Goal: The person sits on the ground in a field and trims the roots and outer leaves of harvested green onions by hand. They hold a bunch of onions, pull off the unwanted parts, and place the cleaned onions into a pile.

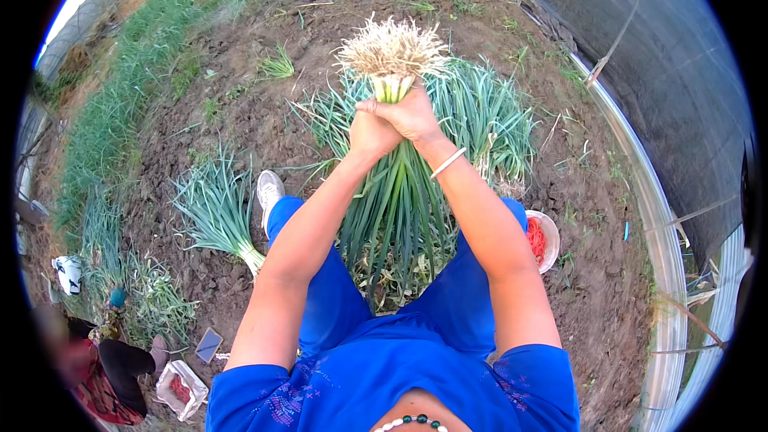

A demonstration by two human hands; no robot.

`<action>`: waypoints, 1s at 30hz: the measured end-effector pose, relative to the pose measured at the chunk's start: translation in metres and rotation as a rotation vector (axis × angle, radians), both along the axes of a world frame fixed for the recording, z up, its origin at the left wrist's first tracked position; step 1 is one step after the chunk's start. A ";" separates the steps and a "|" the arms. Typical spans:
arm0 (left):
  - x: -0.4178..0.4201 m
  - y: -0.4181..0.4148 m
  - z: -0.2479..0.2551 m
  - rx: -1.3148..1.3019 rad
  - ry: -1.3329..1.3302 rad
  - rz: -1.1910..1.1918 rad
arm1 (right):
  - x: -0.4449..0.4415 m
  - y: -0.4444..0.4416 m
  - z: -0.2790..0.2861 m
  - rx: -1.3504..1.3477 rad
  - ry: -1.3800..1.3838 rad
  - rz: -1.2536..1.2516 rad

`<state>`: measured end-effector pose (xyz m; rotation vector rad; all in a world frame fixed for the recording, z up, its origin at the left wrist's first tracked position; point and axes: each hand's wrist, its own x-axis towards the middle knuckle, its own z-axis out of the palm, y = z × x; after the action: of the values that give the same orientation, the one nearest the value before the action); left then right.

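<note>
Both hands clasp one thick bunch of green onions (393, 81) held out before me, its pale root mass up and its long green leaves hanging between my knees. My left hand (373, 130) wraps the stems from the left. From the right, my right hand (413, 113) grips the same stems and overlaps the left; a white bangle is on that wrist. Behind the bunch, a broad heap of green onions (480, 111) lies on the soil. Another bundle of green onions (219, 210) rests left of my shoe.
A white bucket of red ties (542, 242) stands by my right knee. At lower left, another person (114, 366) sits near a lined basket (182, 390) and a dark flat rectangular object (209, 345). Growing onions (120, 102) line the left; plastic sheeting (654, 210) borders the right.
</note>
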<state>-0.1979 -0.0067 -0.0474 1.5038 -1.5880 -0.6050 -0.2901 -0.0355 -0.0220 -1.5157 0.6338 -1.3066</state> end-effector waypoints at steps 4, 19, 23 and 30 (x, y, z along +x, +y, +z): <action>0.010 0.013 0.020 0.116 0.253 -0.412 | -0.030 -0.012 0.008 0.263 -0.160 -0.002; 0.005 0.020 0.001 0.280 0.573 -0.505 | -0.029 -0.002 0.014 0.399 -0.331 0.289; 0.026 0.000 0.001 0.304 0.638 -0.387 | -0.030 -0.006 0.014 -0.010 0.113 0.095; 0.139 -0.041 -0.020 0.257 1.016 0.069 | -0.122 -0.025 0.024 0.318 0.059 -0.317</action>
<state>-0.0589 -0.0481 -0.0677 1.0987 -0.6803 -1.3044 -0.4125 -0.0608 0.0023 -1.2289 1.1004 -1.3215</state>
